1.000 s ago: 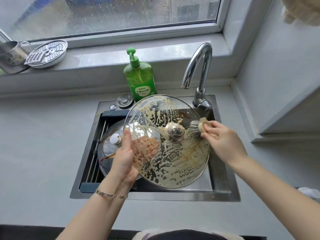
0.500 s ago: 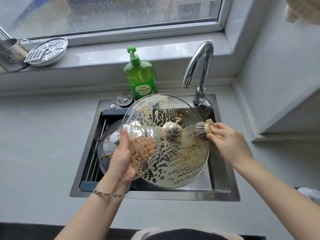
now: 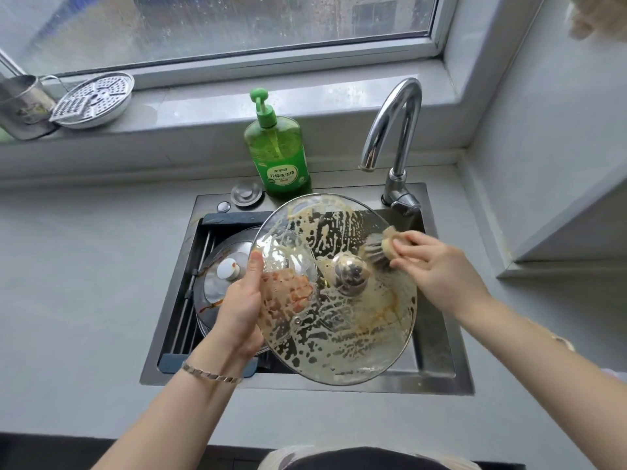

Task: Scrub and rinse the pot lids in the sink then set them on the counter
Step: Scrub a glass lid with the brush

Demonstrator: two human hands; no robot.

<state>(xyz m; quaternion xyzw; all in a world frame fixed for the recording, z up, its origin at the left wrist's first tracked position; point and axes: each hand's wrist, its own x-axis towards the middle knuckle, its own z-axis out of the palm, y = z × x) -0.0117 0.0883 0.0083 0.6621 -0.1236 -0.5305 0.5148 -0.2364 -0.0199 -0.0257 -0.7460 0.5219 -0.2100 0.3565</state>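
Note:
A large glass pot lid smeared with tan suds and a metal knob is held tilted above the sink. My left hand grips its left rim, thumb on top and fingers showing through the glass underneath. My right hand holds a round dish brush, bristles pressed on the lid just right of the knob. A second glass lid with a white knob lies in the sink at the left, partly hidden behind the held lid.
A green dish soap bottle stands behind the sink beside the chrome faucet. A metal cup and a perforated steamer plate sit on the window sill. Grey counter lies on both sides.
The brush has moved from the lid's right edge back in toward the knob. The lid stays in my left hand at nearly the same tilt.

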